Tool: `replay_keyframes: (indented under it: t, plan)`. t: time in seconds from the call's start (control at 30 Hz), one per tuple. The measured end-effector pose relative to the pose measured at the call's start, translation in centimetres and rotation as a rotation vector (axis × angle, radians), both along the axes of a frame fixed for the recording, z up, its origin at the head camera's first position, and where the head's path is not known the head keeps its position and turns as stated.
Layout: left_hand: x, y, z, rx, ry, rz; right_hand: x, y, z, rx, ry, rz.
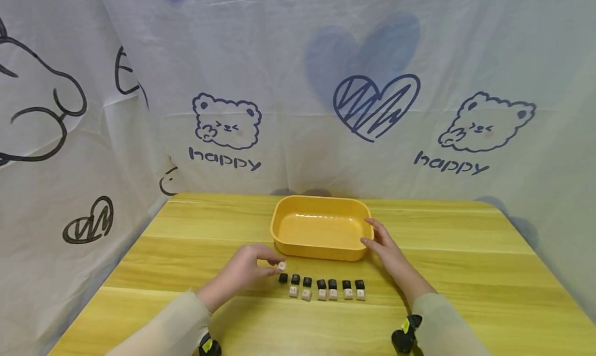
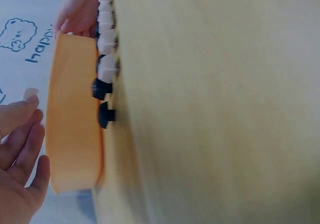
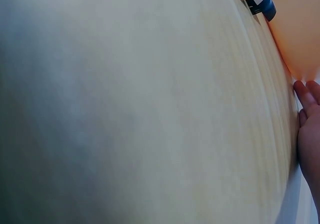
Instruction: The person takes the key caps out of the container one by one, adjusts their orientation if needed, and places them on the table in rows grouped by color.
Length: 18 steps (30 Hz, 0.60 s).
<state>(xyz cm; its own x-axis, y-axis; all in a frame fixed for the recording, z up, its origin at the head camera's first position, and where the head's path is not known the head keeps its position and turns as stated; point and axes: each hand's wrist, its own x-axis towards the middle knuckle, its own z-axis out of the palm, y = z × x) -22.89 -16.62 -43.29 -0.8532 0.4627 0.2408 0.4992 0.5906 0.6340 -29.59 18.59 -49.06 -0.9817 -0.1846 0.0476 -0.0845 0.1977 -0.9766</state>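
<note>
Between thumb and forefinger, my left hand pinches a white keycap, held just above the left end of the keycap rows; the left wrist view also shows this keycap at the fingertips. My right hand grips the right end of a yellow plastic basin, with fingertips over its rim. In the right wrist view, fingers of that hand meet the basin's outer wall. A row of black keycaps lies before the basin, and a row of white keycaps lies nearer me.
The wooden-patterned table carries everything. A white curtain printed with bears and hearts hangs behind it and on the left side. Inside the basin, its bare glossy floor shows. Dark wrist devices sit at both sleeves.
</note>
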Motion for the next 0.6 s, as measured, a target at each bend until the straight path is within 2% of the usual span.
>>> replay_keyframes:
  t: [0.13, 0.27, 0.37, 0.6]
  plan:
    - [0.3, -0.3, -0.7, -0.022, -0.060, 0.035, 0.0, -0.1, 0.0, -0.012, 0.002, -0.002]
    - [0.5, -0.3, -1.6, -0.036, -0.110, 0.041, 0.0, -0.2, 0.1, 0.007, -0.003, -0.007]
    - [0.6, -0.3, -2.2, -0.051, -0.109, 0.031, 0.3, -0.2, 0.5, -0.001, -0.012, -0.001]
    - [0.4, -0.2, -3.1, -0.094, -0.111, 0.015, -0.1, 0.0, 0.0, -0.007, 0.008, 0.003]
